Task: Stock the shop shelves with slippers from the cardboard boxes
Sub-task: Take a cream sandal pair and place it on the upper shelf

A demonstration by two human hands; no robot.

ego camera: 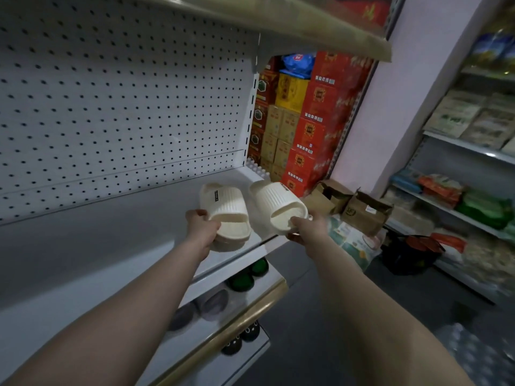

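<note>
We count two cream ribbed foam slippers [226, 211] [276, 203]. Hands in view: two, one left hand [202, 227] and one right hand [306, 231]. On the lower tiers we record two dark green rubber slippers [241, 280] [259, 267], two pale grey-lilac slippers [214, 303] [181, 316] and two black perforated clogs [232, 344] [250, 331]. Open brown cardboard boxes [328, 195] [365, 211] on the floor number two. One black plastic shopping basket [404, 254] is noted. The stacked red printed cartons [309, 132] are partly hidden; we cannot fix their number.

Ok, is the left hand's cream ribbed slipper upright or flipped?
Upright: the cream ribbed slipper shows its strap and footbed on top; the left hand grips its heel end.
</note>
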